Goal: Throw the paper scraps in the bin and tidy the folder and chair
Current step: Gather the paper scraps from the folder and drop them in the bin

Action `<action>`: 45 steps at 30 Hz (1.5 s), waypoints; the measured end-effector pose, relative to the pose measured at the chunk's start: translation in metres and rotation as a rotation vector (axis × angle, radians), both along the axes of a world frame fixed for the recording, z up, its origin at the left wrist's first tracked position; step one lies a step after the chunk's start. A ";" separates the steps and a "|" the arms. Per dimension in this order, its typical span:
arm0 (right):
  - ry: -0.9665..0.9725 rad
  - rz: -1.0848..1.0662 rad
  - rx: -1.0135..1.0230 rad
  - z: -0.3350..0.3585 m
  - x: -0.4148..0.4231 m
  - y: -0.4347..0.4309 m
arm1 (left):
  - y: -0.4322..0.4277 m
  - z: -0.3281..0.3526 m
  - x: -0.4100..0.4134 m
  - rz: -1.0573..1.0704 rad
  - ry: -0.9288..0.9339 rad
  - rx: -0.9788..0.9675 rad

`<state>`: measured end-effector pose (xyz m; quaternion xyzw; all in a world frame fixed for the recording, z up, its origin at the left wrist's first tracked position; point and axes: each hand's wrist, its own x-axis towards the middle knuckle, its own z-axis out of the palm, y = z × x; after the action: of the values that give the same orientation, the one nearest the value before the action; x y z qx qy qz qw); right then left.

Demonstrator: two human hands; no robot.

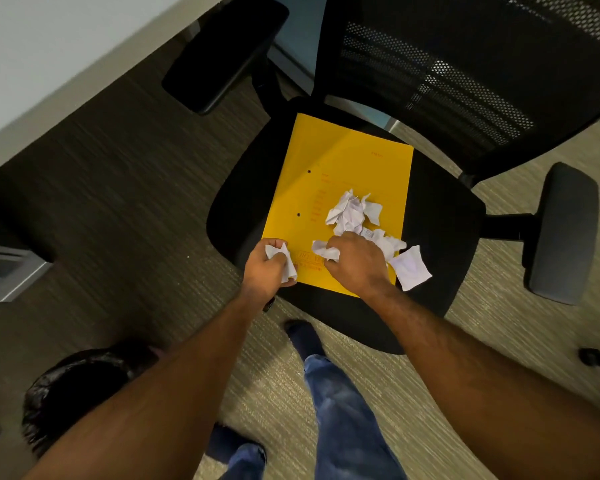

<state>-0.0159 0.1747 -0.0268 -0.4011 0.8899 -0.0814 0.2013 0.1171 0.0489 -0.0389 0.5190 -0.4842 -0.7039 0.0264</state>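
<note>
A yellow folder [340,161] lies flat on the black seat of an office chair [440,216]. Crumpled white paper scraps [352,211] are piled on the folder's near right part, and one flatter scrap [411,268] hangs over its right edge. My left hand [264,268] is closed around a white scrap at the folder's near left corner. My right hand [357,261] rests on the folder beside the pile, its fingers pinched on another scrap. A bin with a black liner [80,386] stands on the floor at the lower left, partly hidden by my left forearm.
A white desk [49,46] runs across the upper left, with a chair armrest [222,53] close under its edge. The other armrest [561,233] sticks out at the right. The mesh chair back [465,64] rises behind the seat. My legs in blue jeans [340,410] stand on carpet.
</note>
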 end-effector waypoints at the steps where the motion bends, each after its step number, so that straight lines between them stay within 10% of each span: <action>1: -0.011 -0.024 -0.045 0.001 -0.001 0.000 | 0.000 0.001 -0.001 0.008 0.008 0.015; 11: -0.600 -0.384 -0.446 0.023 0.025 -0.029 | 0.000 0.036 -0.025 0.103 0.265 0.221; 23: -0.560 -0.486 -0.519 0.011 0.062 -0.073 | -0.012 0.051 0.005 0.181 0.354 0.194; 45: -0.578 -0.010 -0.333 -0.033 0.242 -0.150 | -0.062 0.004 0.205 0.680 0.116 0.116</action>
<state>0.2265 0.0246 -0.0603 -0.3843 0.7726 -0.3373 0.3764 0.3219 -0.0130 -0.0350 0.6104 -0.2404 -0.7095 0.2574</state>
